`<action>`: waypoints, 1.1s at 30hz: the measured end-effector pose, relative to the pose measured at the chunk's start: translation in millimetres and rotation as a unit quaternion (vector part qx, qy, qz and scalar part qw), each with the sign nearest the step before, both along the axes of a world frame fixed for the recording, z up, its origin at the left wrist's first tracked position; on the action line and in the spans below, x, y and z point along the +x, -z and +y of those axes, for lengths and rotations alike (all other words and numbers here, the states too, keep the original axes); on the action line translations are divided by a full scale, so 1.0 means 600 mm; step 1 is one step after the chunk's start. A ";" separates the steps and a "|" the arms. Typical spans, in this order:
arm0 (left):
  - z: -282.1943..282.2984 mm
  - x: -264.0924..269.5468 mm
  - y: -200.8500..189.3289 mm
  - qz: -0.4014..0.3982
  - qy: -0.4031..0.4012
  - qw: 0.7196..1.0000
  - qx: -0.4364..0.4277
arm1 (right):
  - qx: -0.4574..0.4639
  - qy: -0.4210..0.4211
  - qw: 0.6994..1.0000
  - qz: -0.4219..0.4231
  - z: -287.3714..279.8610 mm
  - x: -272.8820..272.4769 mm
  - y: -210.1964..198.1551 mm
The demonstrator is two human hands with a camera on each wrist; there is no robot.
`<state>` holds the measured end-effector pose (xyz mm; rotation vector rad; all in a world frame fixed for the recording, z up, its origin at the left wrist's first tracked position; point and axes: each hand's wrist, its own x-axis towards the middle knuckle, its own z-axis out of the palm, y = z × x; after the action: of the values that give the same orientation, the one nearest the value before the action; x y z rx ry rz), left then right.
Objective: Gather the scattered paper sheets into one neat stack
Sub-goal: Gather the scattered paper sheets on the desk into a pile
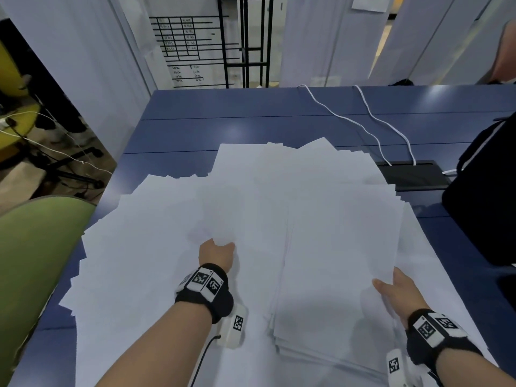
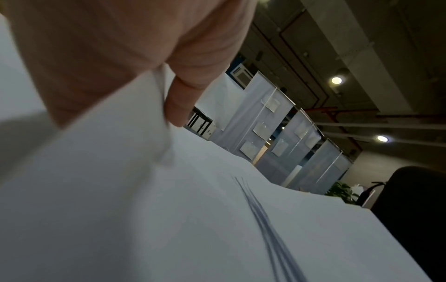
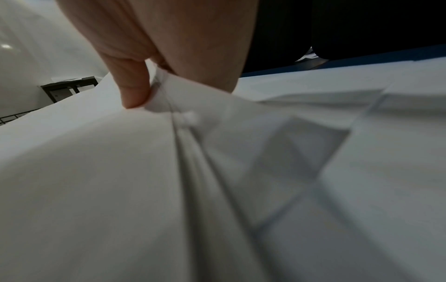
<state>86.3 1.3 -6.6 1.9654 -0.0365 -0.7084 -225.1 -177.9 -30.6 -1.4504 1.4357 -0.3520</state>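
Observation:
Several white paper sheets [image 1: 145,247] lie fanned and overlapping across the blue table [image 1: 223,118]. A thicker, partly squared stack [image 1: 335,275] sits at the near right. My left hand [image 1: 216,251] reaches into the spread near the middle; its fingers are hidden under lifted sheets. In the left wrist view the thumb of that hand [image 2: 178,106] presses on top of the paper [image 2: 217,209], pinching it. My right hand [image 1: 396,290] holds the stack's right edge. The right wrist view shows its thumb [image 3: 136,91] on top of the bent sheet edges [image 3: 193,118], with the fingers underneath.
A black bag [image 1: 485,196] stands at the table's right edge, next to a black cable hatch [image 1: 410,174] with two white cables [image 1: 363,127]. A green chair [image 1: 36,261] is at the left. Another person's arm [image 1: 505,51] shows at the far right. White partitions stand behind.

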 end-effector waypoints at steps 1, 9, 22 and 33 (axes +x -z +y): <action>0.006 0.004 -0.001 -0.015 -0.005 1.000 0.006 | -0.003 -0.002 1.000 0.002 0.001 0.002 -0.004; 0.086 0.062 -0.051 -0.109 -0.018 0.990 -0.087 | -0.033 0.014 0.999 -0.018 0.037 0.001 -0.012; 0.160 0.017 -0.266 -0.159 0.161 0.931 -0.286 | 0.014 0.023 0.996 -0.084 0.089 0.017 -0.042; 0.076 -0.020 -0.181 0.111 0.177 0.961 -0.178 | 0.075 -0.012 0.978 -0.194 0.110 0.024 -0.064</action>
<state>74.3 46.7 101.8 1.5377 -0.3621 -1.0732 -210.5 -112.0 7.7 -1.1989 1.1038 -0.4721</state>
